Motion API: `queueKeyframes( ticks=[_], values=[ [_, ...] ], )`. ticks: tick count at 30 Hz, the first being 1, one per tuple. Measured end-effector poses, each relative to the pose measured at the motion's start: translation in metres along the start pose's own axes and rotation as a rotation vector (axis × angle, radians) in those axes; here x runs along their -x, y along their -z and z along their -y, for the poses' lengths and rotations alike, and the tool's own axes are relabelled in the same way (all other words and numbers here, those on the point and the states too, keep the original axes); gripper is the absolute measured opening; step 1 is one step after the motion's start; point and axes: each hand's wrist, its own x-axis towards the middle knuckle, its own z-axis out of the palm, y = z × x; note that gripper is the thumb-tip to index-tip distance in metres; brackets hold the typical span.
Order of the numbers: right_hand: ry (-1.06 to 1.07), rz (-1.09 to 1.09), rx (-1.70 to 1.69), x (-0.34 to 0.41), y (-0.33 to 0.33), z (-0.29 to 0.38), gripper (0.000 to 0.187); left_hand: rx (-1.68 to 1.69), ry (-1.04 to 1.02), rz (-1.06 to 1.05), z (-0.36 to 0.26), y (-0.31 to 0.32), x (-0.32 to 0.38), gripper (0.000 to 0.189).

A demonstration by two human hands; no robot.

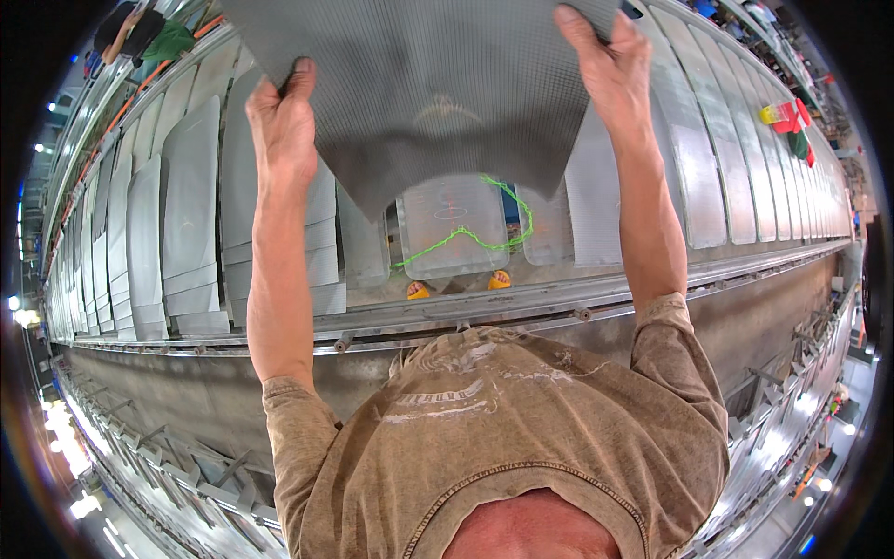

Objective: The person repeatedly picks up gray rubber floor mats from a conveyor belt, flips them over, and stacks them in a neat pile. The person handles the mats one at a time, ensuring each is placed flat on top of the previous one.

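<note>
My left hand (285,126) grips the left edge of a dark grey, finely ribbed flexible sheet (447,77), thumb on top. The opposite edge is in my right hand (614,70). The sheet hangs raised in front of me, its near edge curling down in the middle and its far part cut off by the picture's top. Below it lies a translucent, round-cornered plate (454,237). A bright green twisted cord (482,246) winds across that plate and over the gap at its right.
Stacked grey sheets (188,230) line the left side; round-cornered plates (698,175) run off to the right. A metal rail (587,300) crosses before my body. Toes in yellow footwear (499,280) show beyond it. A red and yellow object (786,115) sits far right; another person (133,31) is far left.
</note>
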Motion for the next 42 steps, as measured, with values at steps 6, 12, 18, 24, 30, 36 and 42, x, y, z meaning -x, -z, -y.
queueKeyframes(
  ticks=[6,12,18,24,30,36,42],
  values=[
    [0.0,-0.094,-0.011,0.057,0.027,0.0,0.02,-0.094,-0.245,-0.063,-0.012,0.007,0.051,0.023],
    [-0.366,0.104,-0.304,0.128,-0.005,-0.04,0.017,-0.144,-0.175,0.004,0.094,0.009,0.102,0.02],
    [-0.182,0.177,-0.113,0.098,0.003,-0.028,0.016,0.678,0.538,-0.281,0.093,0.003,0.092,0.01],
    [-0.856,0.438,-0.32,0.052,0.005,-0.073,0.03,-0.158,0.41,0.251,0.111,0.01,0.082,0.023],
    [-0.985,0.4,-0.28,0.157,-0.055,-0.194,0.031,-0.146,0.649,0.323,0.186,0.002,0.129,0.034],
    [-0.921,0.515,-0.01,0.198,-0.034,-0.16,0.032,-0.036,0.838,0.283,0.192,0.008,0.139,0.034],
    [-0.907,0.523,0.038,0.256,0.005,-0.131,0.032,-0.201,0.792,0.339,0.167,0.032,0.195,0.025]
  ],
)
